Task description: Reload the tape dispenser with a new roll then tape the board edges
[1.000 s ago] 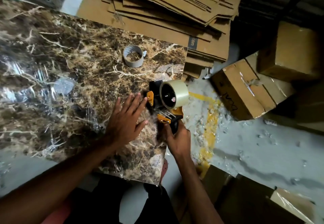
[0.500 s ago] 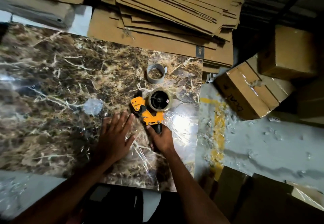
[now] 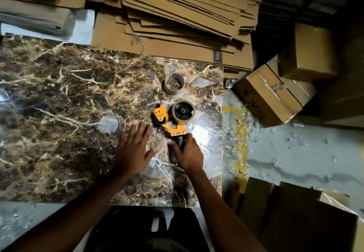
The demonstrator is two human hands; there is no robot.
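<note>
Head view shows the big marble-look board (image 3: 78, 113), stiff, heavy and slippery under shiny wrap, with the left hand (image 3: 134, 149) pressed flat, fingers spread, holding nothing. Right hand (image 3: 189, 153) wraps its fingers tight around the handle, the best place to hold the light tape dispenser (image 3: 173, 119), which lies on the board near its right edge with a fresh roll (image 3: 183, 111) on it.

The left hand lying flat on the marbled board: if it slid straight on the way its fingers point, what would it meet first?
Probably the orange tape dispenser. The left hand points up and slightly right, and its fingertips are already close to the dispenser's front end. The empty tape core lies farther along.

tape dispenser (image 3: 173, 120) moved inward, laid flat
</note>
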